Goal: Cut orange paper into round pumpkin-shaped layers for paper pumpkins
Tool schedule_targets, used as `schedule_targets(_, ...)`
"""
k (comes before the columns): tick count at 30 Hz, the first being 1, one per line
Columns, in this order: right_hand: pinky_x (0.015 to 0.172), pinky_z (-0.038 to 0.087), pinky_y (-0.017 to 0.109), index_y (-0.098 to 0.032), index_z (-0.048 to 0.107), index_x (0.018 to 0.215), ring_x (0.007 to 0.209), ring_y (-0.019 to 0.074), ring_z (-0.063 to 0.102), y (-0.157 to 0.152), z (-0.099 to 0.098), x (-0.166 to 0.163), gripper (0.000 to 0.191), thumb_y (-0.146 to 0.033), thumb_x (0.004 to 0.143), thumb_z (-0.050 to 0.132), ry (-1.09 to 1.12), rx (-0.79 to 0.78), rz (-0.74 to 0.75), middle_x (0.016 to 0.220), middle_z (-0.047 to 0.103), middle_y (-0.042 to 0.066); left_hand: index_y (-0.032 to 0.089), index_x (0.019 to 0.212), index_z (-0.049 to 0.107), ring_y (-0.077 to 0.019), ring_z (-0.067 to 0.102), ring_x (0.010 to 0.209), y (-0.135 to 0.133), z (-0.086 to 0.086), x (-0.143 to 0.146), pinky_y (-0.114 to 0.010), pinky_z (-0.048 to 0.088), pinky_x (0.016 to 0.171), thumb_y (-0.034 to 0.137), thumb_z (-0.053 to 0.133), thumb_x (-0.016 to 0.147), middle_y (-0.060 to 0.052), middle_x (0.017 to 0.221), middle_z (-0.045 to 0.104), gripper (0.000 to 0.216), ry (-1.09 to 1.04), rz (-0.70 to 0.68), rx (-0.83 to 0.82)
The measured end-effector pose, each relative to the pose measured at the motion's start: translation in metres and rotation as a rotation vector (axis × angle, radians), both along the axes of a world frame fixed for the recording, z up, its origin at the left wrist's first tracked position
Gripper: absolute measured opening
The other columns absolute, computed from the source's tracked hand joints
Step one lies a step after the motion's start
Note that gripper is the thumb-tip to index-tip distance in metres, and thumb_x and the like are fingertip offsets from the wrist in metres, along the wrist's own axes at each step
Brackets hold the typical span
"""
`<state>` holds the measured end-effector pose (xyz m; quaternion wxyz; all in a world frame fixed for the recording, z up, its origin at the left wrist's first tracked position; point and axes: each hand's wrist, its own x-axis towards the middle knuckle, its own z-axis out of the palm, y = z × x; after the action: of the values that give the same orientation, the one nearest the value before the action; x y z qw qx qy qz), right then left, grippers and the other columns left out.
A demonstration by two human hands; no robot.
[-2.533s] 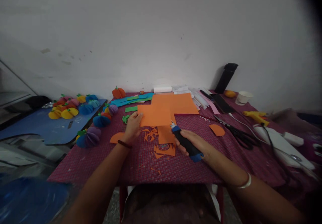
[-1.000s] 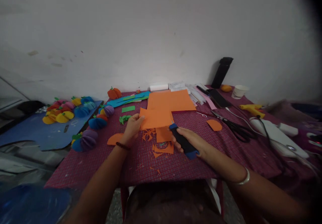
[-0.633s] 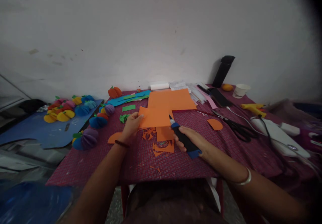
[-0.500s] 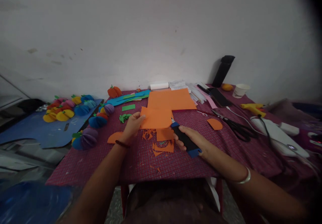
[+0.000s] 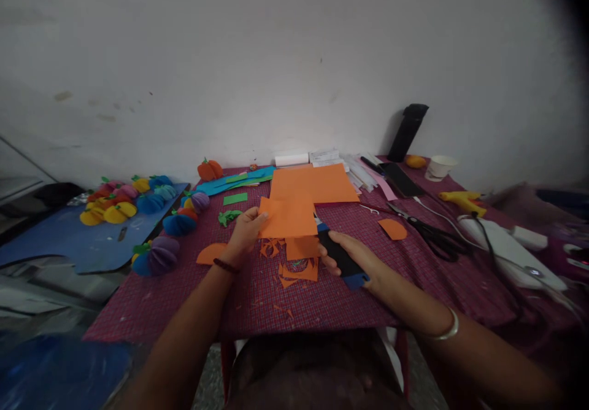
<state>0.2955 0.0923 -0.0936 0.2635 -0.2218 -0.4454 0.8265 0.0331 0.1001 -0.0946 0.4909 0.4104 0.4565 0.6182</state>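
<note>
My left hand (image 5: 243, 234) pinches the left edge of a small orange paper sheet (image 5: 289, 216) and holds it just above the table. My right hand (image 5: 356, 258) is wrapped round a black and blue cutting tool (image 5: 341, 256), whose front end meets the sheet's right edge. Under the sheet lie orange paper scraps (image 5: 299, 263) on the red checked tablecloth (image 5: 257, 293). A larger orange sheet (image 5: 317, 181) lies flat behind.
Paper pumpkins (image 5: 154, 254) in several colours sit at the left, some on a blue board (image 5: 69, 241). Black scissors (image 5: 430, 231), a yellow glue gun (image 5: 462, 200), a white cup (image 5: 439, 167), a black bottle (image 5: 407, 131) and blue and green paper strips (image 5: 234, 181) lie around.
The small orange sheet has tipped up a little and slid right over the tool's front end. Both hands have stayed nearly in place.
</note>
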Motion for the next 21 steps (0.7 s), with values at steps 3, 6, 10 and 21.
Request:
schedule_targets(3,0.044,0.037,0.02,-0.013,0.059,0.078,0.047,0.0089,0.049,-0.001,0.002,-0.001,0.037,-0.047,0.087,0.049,-0.008,0.008,-0.02,0.058,0.055,0.001,0.014,0.076,0.062,-0.0142,0.063,0.056,0.0,-0.002,0.0,-0.024,0.049,0.054,0.032,0.077,0.063,-0.002,0.068,0.069,0.027,0.008,-0.01,-0.002)
schedule_targets(6,0.043,0.036,0.021,-0.014,0.057,0.08,0.046,0.0089,0.048,-0.002,0.002,-0.001,0.034,-0.047,0.087,0.051,-0.005,0.03,-0.043,0.06,0.056,0.001,0.014,0.075,0.063,-0.0137,0.062,0.055,0.002,-0.003,-0.004,-0.023,0.047,0.051,0.031,0.076,0.063,-0.002,0.067,0.069,0.025,0.012,0.047,-0.009)
schedule_targets(10,0.042,0.037,0.02,-0.016,0.056,0.082,0.046,0.0085,0.049,-0.002,-0.001,-0.001,0.03,-0.046,0.087,0.053,0.017,0.047,-0.132,0.062,0.055,0.0,0.014,0.072,0.061,-0.0132,0.061,0.052,0.004,-0.002,-0.013,-0.023,0.048,0.05,0.029,0.077,0.06,-0.001,0.064,0.069,0.025,-0.014,0.106,-0.036)
schedule_targets(21,0.039,0.039,0.019,-0.017,0.054,0.089,0.046,0.0083,0.05,-0.003,-0.001,0.004,0.025,-0.041,0.09,0.051,0.031,0.078,-0.041,0.069,0.057,0.0,0.013,0.087,0.063,-0.0084,0.057,0.044,0.005,-0.002,-0.034,-0.014,0.035,0.032,0.026,0.077,0.064,-0.003,0.073,0.07,0.03,-0.158,-0.014,-0.149)
